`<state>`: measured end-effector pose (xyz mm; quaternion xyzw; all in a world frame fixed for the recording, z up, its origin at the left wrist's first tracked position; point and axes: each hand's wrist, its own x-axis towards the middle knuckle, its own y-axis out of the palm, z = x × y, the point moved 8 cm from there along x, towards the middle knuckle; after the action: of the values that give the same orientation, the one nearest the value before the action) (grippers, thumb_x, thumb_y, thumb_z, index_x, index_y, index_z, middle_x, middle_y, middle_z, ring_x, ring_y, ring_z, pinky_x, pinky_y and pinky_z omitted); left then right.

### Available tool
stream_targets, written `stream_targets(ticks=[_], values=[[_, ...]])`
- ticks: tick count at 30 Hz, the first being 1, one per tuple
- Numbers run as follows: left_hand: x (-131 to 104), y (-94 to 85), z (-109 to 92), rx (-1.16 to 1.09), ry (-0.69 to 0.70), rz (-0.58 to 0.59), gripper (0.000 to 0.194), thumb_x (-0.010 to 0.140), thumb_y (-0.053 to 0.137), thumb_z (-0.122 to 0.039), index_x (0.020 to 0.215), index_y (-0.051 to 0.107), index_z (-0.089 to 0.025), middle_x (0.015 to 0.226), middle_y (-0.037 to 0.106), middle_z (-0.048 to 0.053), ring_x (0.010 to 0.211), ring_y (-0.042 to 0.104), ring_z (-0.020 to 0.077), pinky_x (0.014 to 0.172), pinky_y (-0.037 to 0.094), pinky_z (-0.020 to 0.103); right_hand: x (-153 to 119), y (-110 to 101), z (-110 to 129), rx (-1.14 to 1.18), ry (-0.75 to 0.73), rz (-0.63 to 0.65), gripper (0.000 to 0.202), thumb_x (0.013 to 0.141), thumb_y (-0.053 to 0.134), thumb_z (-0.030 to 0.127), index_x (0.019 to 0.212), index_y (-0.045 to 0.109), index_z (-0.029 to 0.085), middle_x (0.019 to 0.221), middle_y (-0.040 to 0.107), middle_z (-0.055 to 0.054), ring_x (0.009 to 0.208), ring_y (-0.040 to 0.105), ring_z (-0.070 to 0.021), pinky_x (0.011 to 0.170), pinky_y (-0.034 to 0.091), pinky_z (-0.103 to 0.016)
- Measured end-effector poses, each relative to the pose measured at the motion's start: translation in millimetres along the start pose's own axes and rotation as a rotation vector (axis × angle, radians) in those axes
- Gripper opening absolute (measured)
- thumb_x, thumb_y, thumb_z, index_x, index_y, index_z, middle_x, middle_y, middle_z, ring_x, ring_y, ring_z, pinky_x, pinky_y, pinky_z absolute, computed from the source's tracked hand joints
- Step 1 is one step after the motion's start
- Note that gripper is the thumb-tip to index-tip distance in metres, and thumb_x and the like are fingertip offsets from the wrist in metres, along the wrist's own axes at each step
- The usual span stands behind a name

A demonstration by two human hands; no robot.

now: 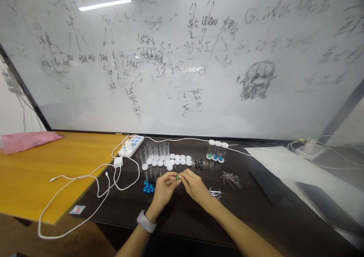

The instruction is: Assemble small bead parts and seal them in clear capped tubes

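Observation:
Between the fingertips of both hands is a small shiny green ball (177, 177), partly covered by the fingers. My left hand (164, 187) pinches it from the left. From the other side, the fingers of my right hand (195, 185) close on it as well; whether they also grip a smaller part is hidden. Several shiny blue balls (148, 188) lie in a cluster left of my left hand. Beyond the hands sit white round caps (182, 160) and small black parts (199, 164). Short silvery rods (215, 193) lie beside my right forearm.
Clear tubes (157, 151) stand upright at the back. Three capped tubes (217, 151) hold green and blue balls. Thin metal pins (231, 179) lie to the right, near a black phone-like slab (265, 188). White cables (99, 188) and a power strip (131, 146) are left.

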<state>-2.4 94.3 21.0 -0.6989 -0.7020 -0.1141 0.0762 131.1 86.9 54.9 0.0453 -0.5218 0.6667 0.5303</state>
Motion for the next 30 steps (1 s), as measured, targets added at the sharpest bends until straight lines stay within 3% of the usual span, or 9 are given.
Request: stream_targets(ticks=[5, 14, 17, 20, 24, 28, 30], values=[[1, 0.3, 3, -0.066, -0.043, 0.008, 0.031, 0.069, 0.085, -0.028, 0.094, 0.071, -0.016, 0.082, 0.077, 0.005, 0.082, 0.074, 0.0228, 0.080, 0.058, 0.032, 1, 0, -11, 0.110, 0.063, -0.038, 0.027, 0.103, 0.043, 0.030, 0.101, 0.068, 0.022, 0.092, 0.065, -0.007, 0.085, 0.064, -0.0207, 0.079, 0.051, -0.032], [0, 2.7, 8, -0.183, -0.118, 0.048, 0.038, 0.064, 0.089, -0.032, 0.095, 0.073, -0.016, 0.086, 0.077, 0.007, 0.084, 0.073, 0.0228, 0.082, 0.056, 0.033, 0, 6, -26, 0.268, 0.227, -0.020, 0.030, 0.099, 0.049, 0.043, 0.095, 0.072, 0.023, 0.088, 0.067, -0.007, 0.062, 0.064, -0.0179, 0.056, 0.052, -0.029], [-1, 4.4, 12, -0.268, -0.182, 0.069, 0.043, 0.062, 0.091, -0.033, 0.097, 0.072, -0.015, 0.087, 0.077, 0.008, 0.086, 0.074, 0.0235, 0.085, 0.055, 0.034, 5, -5, -33, 0.252, 0.230, -0.044, 0.030, 0.098, 0.051, 0.042, 0.095, 0.072, 0.023, 0.089, 0.069, -0.008, 0.070, 0.066, -0.0208, 0.055, 0.051, -0.029], [-2, 4.1, 17, -0.347, -0.247, 0.065, 0.046, 0.061, 0.092, -0.033, 0.099, 0.071, -0.015, 0.090, 0.076, 0.008, 0.088, 0.074, 0.0238, 0.088, 0.054, 0.035, 9, -32, -55, 0.201, 0.286, -0.088, 0.030, 0.095, 0.052, 0.042, 0.093, 0.073, 0.020, 0.088, 0.071, -0.008, 0.072, 0.065, -0.0217, 0.056, 0.049, -0.029], [-3, 4.0, 19, -0.404, -0.281, 0.066, 0.043, 0.064, 0.090, -0.031, 0.098, 0.070, -0.015, 0.088, 0.076, 0.008, 0.090, 0.074, 0.0231, 0.091, 0.053, 0.034, 2, -53, -94, 0.175, 0.344, 0.142, 0.024, 0.086, 0.062, 0.038, 0.088, 0.074, 0.017, 0.077, 0.072, -0.005, 0.064, 0.062, -0.0185, 0.059, 0.047, -0.028], [-3, 6.7, 19, -0.396, -0.300, 0.095, 0.041, 0.065, 0.090, -0.032, 0.097, 0.070, -0.015, 0.087, 0.076, 0.008, 0.090, 0.074, 0.0235, 0.092, 0.054, 0.035, -22, -53, -117, 0.224, 0.407, 0.423, 0.020, 0.076, 0.071, 0.036, 0.078, 0.076, 0.017, 0.066, 0.070, -0.003, 0.058, 0.060, -0.0160, 0.056, 0.045, -0.025], [-3, 8.0, 18, -0.391, -0.298, 0.106, 0.041, 0.065, 0.089, -0.032, 0.097, 0.070, -0.016, 0.087, 0.076, 0.007, 0.089, 0.074, 0.0233, 0.092, 0.054, 0.035, -30, -49, -118, 0.216, 0.438, 0.504, 0.020, 0.072, 0.075, 0.037, 0.073, 0.077, 0.017, 0.062, 0.070, -0.002, 0.055, 0.059, -0.0153, 0.051, 0.042, -0.023]])
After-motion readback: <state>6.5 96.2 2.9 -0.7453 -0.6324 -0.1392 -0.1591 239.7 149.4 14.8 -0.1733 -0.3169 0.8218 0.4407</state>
